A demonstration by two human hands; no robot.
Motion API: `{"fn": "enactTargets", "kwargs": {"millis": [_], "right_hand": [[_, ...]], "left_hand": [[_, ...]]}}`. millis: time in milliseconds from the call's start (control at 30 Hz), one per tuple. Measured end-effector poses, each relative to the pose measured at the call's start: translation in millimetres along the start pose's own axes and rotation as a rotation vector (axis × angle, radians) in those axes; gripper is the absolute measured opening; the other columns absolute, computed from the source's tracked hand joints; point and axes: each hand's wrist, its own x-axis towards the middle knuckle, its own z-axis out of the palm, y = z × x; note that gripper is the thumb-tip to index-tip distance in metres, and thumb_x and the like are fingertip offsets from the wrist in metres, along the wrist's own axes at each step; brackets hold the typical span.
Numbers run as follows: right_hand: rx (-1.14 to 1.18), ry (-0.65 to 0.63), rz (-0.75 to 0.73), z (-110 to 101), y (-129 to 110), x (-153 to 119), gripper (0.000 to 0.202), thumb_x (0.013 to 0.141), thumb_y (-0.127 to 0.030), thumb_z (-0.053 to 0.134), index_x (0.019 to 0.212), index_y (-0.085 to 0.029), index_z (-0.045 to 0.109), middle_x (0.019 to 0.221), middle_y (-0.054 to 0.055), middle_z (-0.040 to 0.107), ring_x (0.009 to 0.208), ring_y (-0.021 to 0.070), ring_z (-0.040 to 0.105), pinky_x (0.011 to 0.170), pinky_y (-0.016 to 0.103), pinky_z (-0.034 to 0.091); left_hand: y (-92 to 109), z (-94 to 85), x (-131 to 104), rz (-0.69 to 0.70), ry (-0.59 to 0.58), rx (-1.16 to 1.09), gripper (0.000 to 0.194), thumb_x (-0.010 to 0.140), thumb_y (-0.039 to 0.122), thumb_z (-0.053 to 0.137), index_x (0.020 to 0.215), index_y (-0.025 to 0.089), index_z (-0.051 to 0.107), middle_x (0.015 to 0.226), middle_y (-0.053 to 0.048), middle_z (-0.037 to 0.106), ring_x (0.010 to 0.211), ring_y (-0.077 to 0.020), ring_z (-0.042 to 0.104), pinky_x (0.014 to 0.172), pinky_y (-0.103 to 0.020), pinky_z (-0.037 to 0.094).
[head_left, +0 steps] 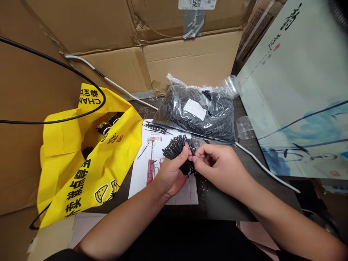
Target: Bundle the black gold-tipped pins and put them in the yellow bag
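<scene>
My left hand [174, 172] is closed around a thick bundle of short black wires [175, 146], with gold-coloured metal glinting among the ends. The bundle fans out to the upper left, and its lower ends show beneath the thumb. Against its right side, my right hand [217, 161] is closed in a pinch, thumb and forefinger meeting at a thin black piece [193, 151]. Whether that piece belongs to the bundle is hidden by the fingers. Under both hands lies a printed sheet [137, 181], with several loose black wires [156, 128] across its top.
Behind the hands, a clear plastic bag [174, 117] bulges with small black tube-like pieces. To the left, a yellow bag [108, 163] holds more wire bundles [103, 127]. Clear plastic cups [245, 127] stand at right. Cardboard [190, 59] walls the back; a white cable [268, 170] crosses the table.
</scene>
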Motion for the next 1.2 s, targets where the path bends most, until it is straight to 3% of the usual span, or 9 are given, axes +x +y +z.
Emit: {"fn": "enactTargets", "kwargs": {"millis": [167,467,600,700,800,933,1067,1133,1200], "right_hand": [[-0.137,-0.002,-0.069,2,-6,-3,0.017,0.085,-0.018,0.062,0.068,-0.02,0.061,0.061,-0.005,0.058,0.057,0.0092,0.05,0.058,0.026,0.037],[-0.146,-0.124,-0.032,0,-13,2,0.021,0.088,-0.022,0.063,0.068,-0.02,0.06,0.062,-0.004,0.059,0.057,0.0104,0.049,0.056,0.027,0.034],[0.007,-0.036,0.005,-2,-19,10,0.021,0.089,-0.025,0.065,0.069,-0.021,0.061,0.057,-0.006,0.051,0.052,0.0087,0.042,0.052,0.026,0.032],[0.018,0.074,-0.036,6,-23,19,0.019,0.09,-0.026,0.065,0.072,-0.02,0.063,0.06,-0.005,0.051,0.056,0.0093,0.044,0.056,0.026,0.035],[-0.036,0.155,-0.113,17,-21,24,0.019,0.09,-0.024,0.065,0.072,-0.02,0.061,0.066,-0.004,0.052,0.062,0.0103,0.046,0.06,0.027,0.036],[-0.01,0.125,-0.115,23,-15,23,0.024,0.093,-0.032,0.066,0.073,-0.02,0.06,0.066,-0.004,0.05,0.063,0.0109,0.046,0.062,0.028,0.037],[0.099,-0.015,-0.052,5,-12,25,0.023,0.096,-0.045,0.065,0.093,-0.022,0.062,0.071,-0.003,0.058,0.063,0.0124,0.054,0.061,0.028,0.04],[0.035,0.031,-0.083,-13,-8,29,0.023,0.098,-0.046,0.061,0.097,-0.023,0.064,0.077,-0.001,0.062,0.066,0.0135,0.056,0.061,0.029,0.041],[-0.171,0.131,-0.135,-31,-2,33,0.018,0.099,-0.04,0.06,0.095,-0.023,0.066,0.079,0.0,0.064,0.066,0.0137,0.055,0.063,0.03,0.041]], "left_hand": [[-2,1.9,-2,0.02,-0.005,0.02,0.033,0.073,0.032,0.091,0.093,0.017,0.07,0.085,0.001,0.062,0.082,-0.0099,0.058,0.088,-0.024,0.05],[6,1.7,5,-0.028,0.069,-0.011,0.022,0.088,0.028,0.075,0.078,0.015,0.061,0.076,0.001,0.056,0.071,-0.0089,0.055,0.077,-0.023,0.048],[7,-3.8,6,-0.028,0.033,-0.038,0.016,0.089,0.03,0.075,0.086,0.016,0.068,0.079,0.0,0.065,0.074,-0.0114,0.062,0.08,-0.027,0.051],[5,-7.0,4,-0.071,-0.07,-0.043,0.024,0.09,0.037,0.074,0.1,0.015,0.072,0.091,-0.006,0.072,0.093,-0.0206,0.07,0.09,-0.034,0.054],[6,-8.9,3,-0.121,-0.135,-0.047,0.031,0.09,0.042,0.074,0.102,0.013,0.073,0.094,-0.009,0.073,0.104,-0.0252,0.07,0.095,-0.037,0.054],[11,-11.7,2,-0.163,-0.149,-0.03,0.033,0.087,0.043,0.076,0.098,0.012,0.071,0.089,-0.009,0.07,0.095,-0.0231,0.069,0.09,-0.035,0.056],[18,-12.1,2,-0.155,-0.154,-0.066,0.022,0.088,0.031,0.076,0.083,0.013,0.066,0.076,-0.002,0.059,0.073,-0.0119,0.061,0.075,-0.025,0.054],[24,-11.1,2,-0.115,-0.154,-0.162,0.012,0.093,0.024,0.072,0.09,0.014,0.065,0.075,0.001,0.054,0.067,-0.0068,0.055,0.072,-0.021,0.053],[31,-10.2,3,-0.068,-0.14,-0.237,0.006,0.095,0.02,0.068,0.099,0.016,0.065,0.077,0.003,0.053,0.066,-0.0043,0.053,0.071,-0.019,0.052]]}}
